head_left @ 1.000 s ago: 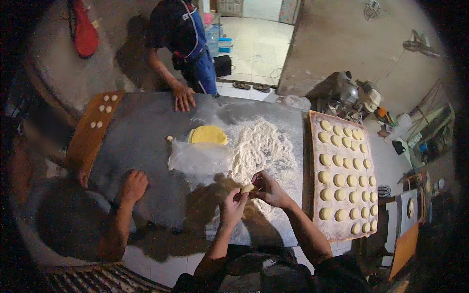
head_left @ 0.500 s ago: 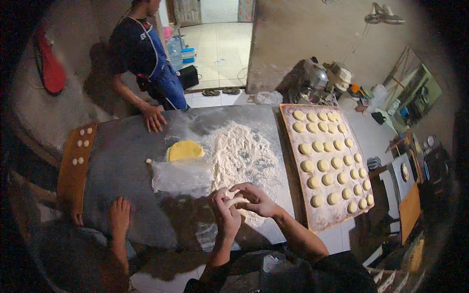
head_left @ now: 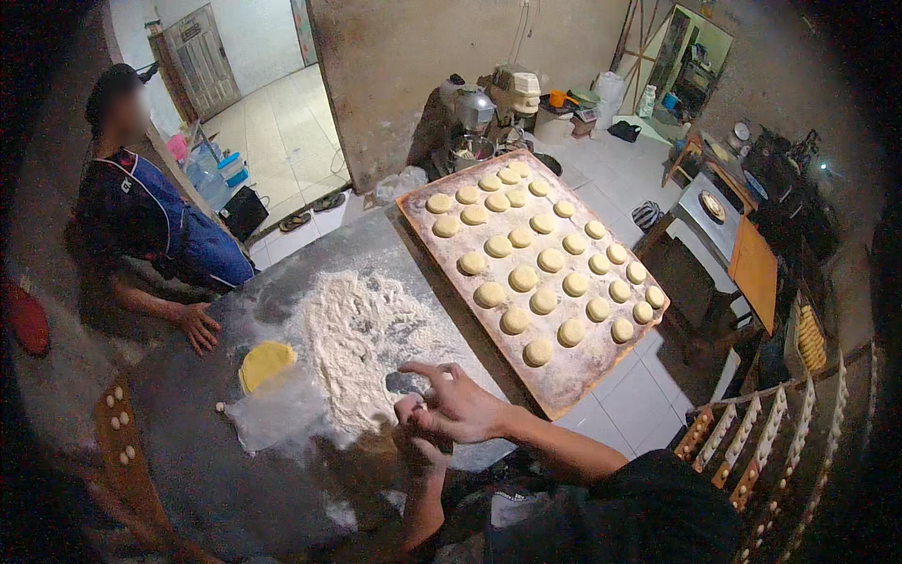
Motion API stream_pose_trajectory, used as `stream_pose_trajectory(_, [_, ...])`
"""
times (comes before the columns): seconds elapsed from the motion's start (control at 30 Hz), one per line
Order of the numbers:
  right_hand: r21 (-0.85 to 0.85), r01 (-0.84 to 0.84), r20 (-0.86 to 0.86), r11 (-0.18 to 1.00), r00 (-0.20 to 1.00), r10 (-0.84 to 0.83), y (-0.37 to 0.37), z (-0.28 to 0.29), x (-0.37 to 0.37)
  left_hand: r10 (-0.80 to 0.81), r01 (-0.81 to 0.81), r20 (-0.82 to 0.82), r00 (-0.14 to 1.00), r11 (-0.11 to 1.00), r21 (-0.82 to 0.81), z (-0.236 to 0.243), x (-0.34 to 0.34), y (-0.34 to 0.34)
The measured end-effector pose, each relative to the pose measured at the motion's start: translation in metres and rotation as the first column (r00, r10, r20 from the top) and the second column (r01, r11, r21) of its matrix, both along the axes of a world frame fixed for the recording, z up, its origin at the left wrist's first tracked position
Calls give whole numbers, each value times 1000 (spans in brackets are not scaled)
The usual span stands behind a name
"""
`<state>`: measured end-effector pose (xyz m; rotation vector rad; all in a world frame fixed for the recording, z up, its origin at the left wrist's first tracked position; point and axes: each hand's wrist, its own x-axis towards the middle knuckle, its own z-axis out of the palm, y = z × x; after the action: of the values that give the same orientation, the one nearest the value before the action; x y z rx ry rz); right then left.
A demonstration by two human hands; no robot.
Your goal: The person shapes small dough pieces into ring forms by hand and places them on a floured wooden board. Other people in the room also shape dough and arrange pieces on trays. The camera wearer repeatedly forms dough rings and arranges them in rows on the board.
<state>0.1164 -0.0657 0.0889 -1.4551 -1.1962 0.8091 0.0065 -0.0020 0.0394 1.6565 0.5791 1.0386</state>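
Note:
My left hand (head_left: 423, 444) is held above the near edge of the grey table (head_left: 188, 456), its fingers curled. What it holds is hidden behind my right hand. My right hand (head_left: 460, 404) comes across it from the right, thumb side touching the left fingers, while its index finger stretches out and stands apart. White flour (head_left: 362, 338) is spread on the table just beyond both hands. To the left of the flour lies a flat yellow dough disc (head_left: 265, 365), partly beside a clear plastic sheet (head_left: 277, 414). A small pale dough ball (head_left: 221, 407) sits near the sheet.
A floured wooden board (head_left: 587, 381) carries rows of round dough pieces at right. A co-worker (head_left: 160, 207) in a blue apron rests a hand on the table's far left. An orange board (head_left: 117, 418) with small balls lies left. Racks (head_left: 780, 451) stand lower right; a mixer (head_left: 473, 113) stands behind.
My view has swung to the right, so table and board appear turned and shifted left. The pale dough seen between my hands is now hidden. My right hand has moved over the left fingers.

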Motion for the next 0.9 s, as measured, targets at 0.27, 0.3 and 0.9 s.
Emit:
stream_pose_trajectory(0.27, [191,158,-391,969,918,-72,-52,17,31,119,-115,-29,993,987,110,24,55,-50])
stream_pose_trajectory(0.3, [304,275,-730,912,682,38,-63,-1,34,72,-66,-40,997,989,134,19,60,-53])
stream_pose_trajectory(0.9, [250,26,-589,968,797,131,-176,-20,146,-50,84,-289,956,991,105,34,145,-160])
